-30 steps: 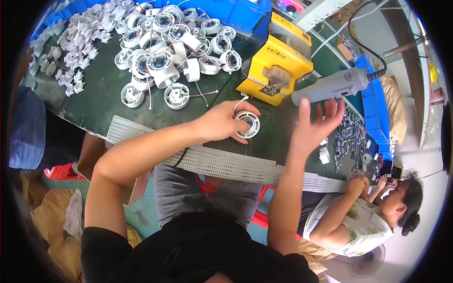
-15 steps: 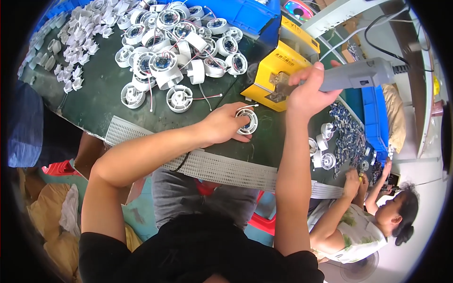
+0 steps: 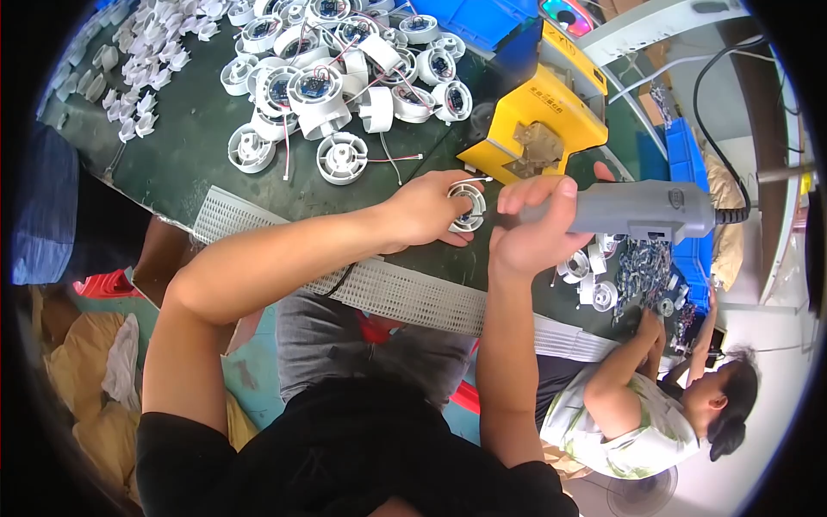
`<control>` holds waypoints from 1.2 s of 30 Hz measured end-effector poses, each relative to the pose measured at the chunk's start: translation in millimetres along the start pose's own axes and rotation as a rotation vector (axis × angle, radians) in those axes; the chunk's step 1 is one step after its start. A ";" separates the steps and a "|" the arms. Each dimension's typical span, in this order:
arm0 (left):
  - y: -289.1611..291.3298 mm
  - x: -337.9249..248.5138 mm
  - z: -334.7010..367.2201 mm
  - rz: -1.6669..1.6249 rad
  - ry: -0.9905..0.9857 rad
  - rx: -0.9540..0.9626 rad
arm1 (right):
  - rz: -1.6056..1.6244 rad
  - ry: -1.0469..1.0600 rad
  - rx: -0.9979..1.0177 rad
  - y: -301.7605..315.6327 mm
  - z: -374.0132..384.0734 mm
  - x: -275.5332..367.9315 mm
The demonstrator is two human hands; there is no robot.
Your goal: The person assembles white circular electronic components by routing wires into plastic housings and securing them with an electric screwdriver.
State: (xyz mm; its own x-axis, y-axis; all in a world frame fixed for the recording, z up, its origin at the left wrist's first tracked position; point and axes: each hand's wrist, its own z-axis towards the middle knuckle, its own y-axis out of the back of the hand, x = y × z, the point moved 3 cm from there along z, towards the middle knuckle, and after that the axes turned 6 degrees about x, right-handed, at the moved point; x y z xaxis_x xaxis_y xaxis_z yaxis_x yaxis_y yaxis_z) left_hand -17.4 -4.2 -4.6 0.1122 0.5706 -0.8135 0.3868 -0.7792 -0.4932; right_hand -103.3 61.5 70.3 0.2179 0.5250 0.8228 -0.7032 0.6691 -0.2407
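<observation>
My left hand [image 3: 431, 209] grips a round white plastic housing [image 3: 475, 209] near the table's front edge, with a blue circuit board inside it and a short white wire at its top. In my right hand [image 3: 536, 226] is a grey electric screwdriver [image 3: 642, 209], lying nearly level and pointing left. Its tip is close to the housing's centre; whether it touches a screw is too small to tell. Just beyond my hands stands a yellow screw feeder [image 3: 538, 112]. A heap of similar white housings [image 3: 314, 90] with thin red and white wires covers the table farther left.
Small white plastic parts [image 3: 155, 47] are piled at the far left. Blue bins [image 3: 469, 21] stand at the back. To the right lie loose small parts [image 3: 642, 276] and white housings [image 3: 594, 271], beside a seated co-worker [image 3: 637, 405]. A perforated white strip [image 3: 413, 297] runs along the table's front edge.
My right hand has brought the screwdriver from the screw feeder down and left to the housing. My left hand still grips the housing. The view has shifted slightly.
</observation>
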 end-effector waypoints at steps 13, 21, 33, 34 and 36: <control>-0.1 -2.5 -2.1 0.018 0.002 0.023 | 0.016 -0.043 0.047 -2.3 -3.7 -4.6; -2.8 1.9 2.3 0.037 -0.059 -0.017 | 0.078 -0.018 0.149 -0.9 -5.8 -11.3; 15.9 -85.7 -58.1 1.559 -0.999 -1.016 | -1.477 -0.044 0.512 135.4 -0.9 54.4; 11.5 -88.2 -56.3 1.600 -1.004 -1.020 | -1.670 -0.098 0.587 147.6 -2.9 55.2; -1.5 -72.1 -48.7 1.614 -0.986 -0.814 | -1.774 -0.260 0.733 164.6 -14.3 50.6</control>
State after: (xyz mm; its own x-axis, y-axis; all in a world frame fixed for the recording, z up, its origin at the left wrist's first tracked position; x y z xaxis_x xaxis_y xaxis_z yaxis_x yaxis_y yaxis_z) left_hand 18.4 -31.5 69.8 0.3780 -0.8844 -0.2737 0.7265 0.1001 0.6798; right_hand -198.3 205.7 64.9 0.8479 -0.5225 -0.0898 0.0538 -0.0838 0.9950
